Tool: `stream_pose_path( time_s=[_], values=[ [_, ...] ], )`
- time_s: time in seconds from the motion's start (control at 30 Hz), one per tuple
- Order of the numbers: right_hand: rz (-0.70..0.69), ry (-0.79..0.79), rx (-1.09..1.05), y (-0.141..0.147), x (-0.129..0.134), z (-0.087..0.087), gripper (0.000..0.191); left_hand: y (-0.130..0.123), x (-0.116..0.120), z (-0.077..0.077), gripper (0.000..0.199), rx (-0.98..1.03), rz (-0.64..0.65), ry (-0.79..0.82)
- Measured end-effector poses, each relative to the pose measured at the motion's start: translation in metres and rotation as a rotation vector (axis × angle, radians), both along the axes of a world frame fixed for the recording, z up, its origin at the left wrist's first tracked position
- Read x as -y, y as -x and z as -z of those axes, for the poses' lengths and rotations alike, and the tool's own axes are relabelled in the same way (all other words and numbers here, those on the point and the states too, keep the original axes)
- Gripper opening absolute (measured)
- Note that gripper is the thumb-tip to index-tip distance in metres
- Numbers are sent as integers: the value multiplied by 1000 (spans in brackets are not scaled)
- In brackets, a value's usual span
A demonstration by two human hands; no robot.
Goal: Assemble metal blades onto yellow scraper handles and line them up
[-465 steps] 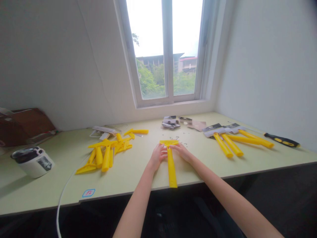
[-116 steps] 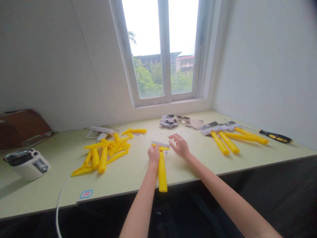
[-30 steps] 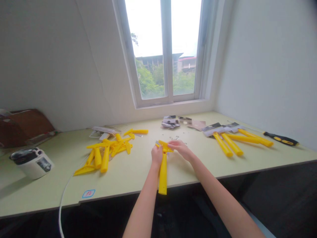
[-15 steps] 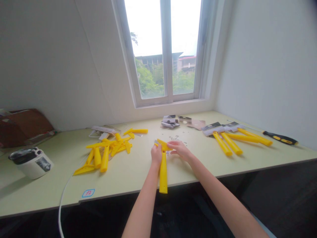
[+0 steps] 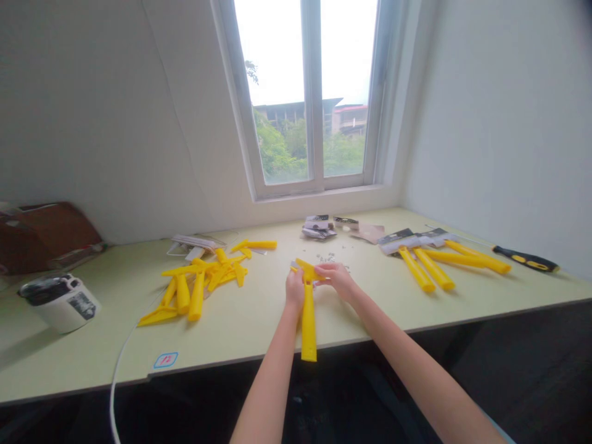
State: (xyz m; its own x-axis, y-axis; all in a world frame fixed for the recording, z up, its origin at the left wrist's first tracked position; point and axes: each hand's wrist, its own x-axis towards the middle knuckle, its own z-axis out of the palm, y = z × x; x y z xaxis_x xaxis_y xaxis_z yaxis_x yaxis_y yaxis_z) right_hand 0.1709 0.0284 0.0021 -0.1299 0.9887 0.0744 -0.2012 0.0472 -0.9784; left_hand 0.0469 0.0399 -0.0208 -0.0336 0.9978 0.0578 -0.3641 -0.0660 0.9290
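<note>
Between my hands, near the table's front edge, is a yellow scraper with a long handle hanging toward me. My left hand is closed around the left side of its wide head, where a small grey edge of a blade shows. On the head's right side, my right hand pinches with its fingertips; anything small in them is hidden. Just beyond my hands lie scattered small metal screws. To the left is a pile of loose yellow scraper parts, handles and flat pieces.
At right lie yellow scrapers with labelled blades and a black-and-yellow screwdriver. Small packets sit near the window. A white mug, a brown box and a white cable are at left. The table edge runs in front.
The scraper and both my hands have shifted very slightly to the right. The grip looks the same, and the things on the table have stayed put.
</note>
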Motion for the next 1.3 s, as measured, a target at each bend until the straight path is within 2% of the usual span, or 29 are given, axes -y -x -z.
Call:
stream_pose_path(
  time_s=[0.13, 0.23, 0.4, 0.6, 0.9, 1.3],
  values=[
    [21, -6, 1, -1, 0, 0, 22, 0, 5, -3, 32, 108, 33, 77],
    [32, -8, 24, -2, 0, -1, 22, 1, 5, -3, 39, 92, -4, 99],
    [57, -9, 55, -1, 1, -2, 23, 5, 3, -5, 40, 58, -80, 81],
    [26, -25, 100, -1, 1, -1, 25, 12, 1, -7, 29, 60, -203, 94],
    [-65, -71, 138, -5, 3, -2, 30, 15, 1, -5, 20, -41, -287, 54],
    [-2, -93, 127, 1, 8, -4, 29, 15, 2, -4, 18, 7, -255, 35]
  ],
)
